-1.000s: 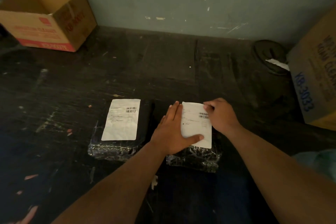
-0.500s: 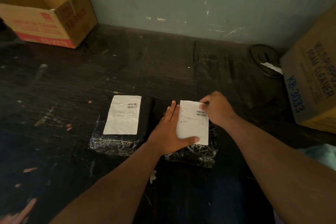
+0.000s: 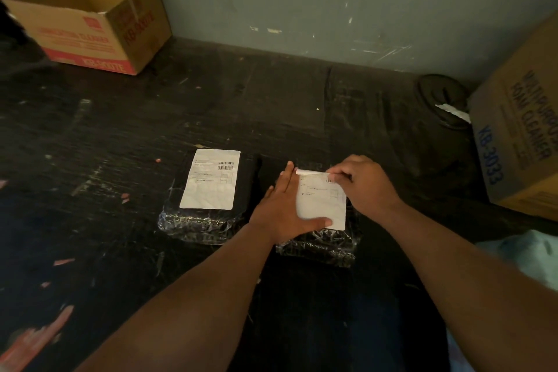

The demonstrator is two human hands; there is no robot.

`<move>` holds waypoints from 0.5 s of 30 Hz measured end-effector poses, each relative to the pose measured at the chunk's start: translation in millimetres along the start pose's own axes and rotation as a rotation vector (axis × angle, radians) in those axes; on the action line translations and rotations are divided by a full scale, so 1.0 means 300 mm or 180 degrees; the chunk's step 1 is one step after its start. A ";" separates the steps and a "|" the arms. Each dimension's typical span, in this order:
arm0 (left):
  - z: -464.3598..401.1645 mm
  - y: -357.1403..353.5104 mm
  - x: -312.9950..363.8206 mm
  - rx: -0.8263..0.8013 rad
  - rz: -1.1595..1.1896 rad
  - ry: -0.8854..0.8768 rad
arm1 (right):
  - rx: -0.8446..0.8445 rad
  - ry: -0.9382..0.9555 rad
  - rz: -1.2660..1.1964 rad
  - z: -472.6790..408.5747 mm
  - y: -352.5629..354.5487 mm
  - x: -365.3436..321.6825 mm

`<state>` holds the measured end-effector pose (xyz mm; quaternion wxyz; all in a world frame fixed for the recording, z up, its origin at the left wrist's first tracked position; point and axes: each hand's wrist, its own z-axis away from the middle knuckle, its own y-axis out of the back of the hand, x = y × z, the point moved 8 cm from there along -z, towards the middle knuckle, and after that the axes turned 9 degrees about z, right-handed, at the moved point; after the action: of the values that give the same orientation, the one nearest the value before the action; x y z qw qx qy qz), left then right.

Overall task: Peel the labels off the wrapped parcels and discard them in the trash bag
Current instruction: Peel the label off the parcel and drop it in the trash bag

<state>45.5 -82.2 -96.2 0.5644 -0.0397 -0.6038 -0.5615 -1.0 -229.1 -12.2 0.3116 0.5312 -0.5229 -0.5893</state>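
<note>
Two black parcels in clear wrap lie side by side on the dark table. The left parcel (image 3: 211,220) carries a flat white label (image 3: 210,180). On the right parcel (image 3: 320,246) my left hand (image 3: 283,208) lies flat, fingers spread, thumb pressing the lower edge of its white label (image 3: 321,205). At the label's far right corner my right hand (image 3: 362,184) pinches it between thumb and fingers. The label's top edge is curled up off the wrap. No trash bag can be made out for certain.
An open cardboard box (image 3: 90,27) stands at the back left against the wall. A closed carton marked KB-3033 (image 3: 519,136) stands at the right. A dark round object with a paper scrap (image 3: 444,100) sits beside it. Light blue material (image 3: 528,254) shows at the right edge.
My right hand has pulled the label's top edge toward me, so it now curls up off the right parcel. My left hand stays pressed flat on the parcel.
</note>
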 end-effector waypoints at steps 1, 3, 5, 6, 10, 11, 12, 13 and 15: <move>-0.001 0.000 0.001 0.0006 -0.0002 -0.0012 | 0.0075 -0.0060 0.0049 -0.002 0.002 0.004; 0.002 -0.001 0.000 0.0014 -0.0065 -0.0011 | 0.0280 -0.0140 0.0145 -0.009 0.014 0.011; 0.006 -0.003 -0.002 0.0047 -0.0146 -0.0021 | 0.0318 -0.0170 0.0291 -0.020 0.018 0.018; 0.009 -0.006 -0.002 0.0062 -0.0168 -0.0025 | 0.0247 -0.0162 0.0397 -0.024 0.013 0.021; 0.011 -0.011 -0.007 -0.0008 -0.0063 0.0044 | 0.0044 -0.0149 0.0460 -0.040 -0.003 0.023; 0.011 -0.008 -0.006 -0.0031 -0.0023 0.0058 | 0.0013 -0.0170 0.0404 -0.046 -0.006 0.024; 0.010 -0.004 -0.006 -0.0027 0.0016 0.0056 | -0.0020 -0.0186 0.0411 -0.052 -0.007 0.025; 0.008 0.000 -0.006 -0.0003 0.0058 0.0046 | -0.0034 -0.0176 0.0479 -0.058 -0.008 0.022; 0.004 0.002 -0.009 0.0082 0.0090 0.0035 | 0.0032 -0.0127 0.0585 -0.059 -0.001 0.014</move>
<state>46.1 -79.6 -97.4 0.5760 -0.0378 -0.6073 -0.5458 15.0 -238.1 -11.8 0.3512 0.4706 -0.5785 -0.5661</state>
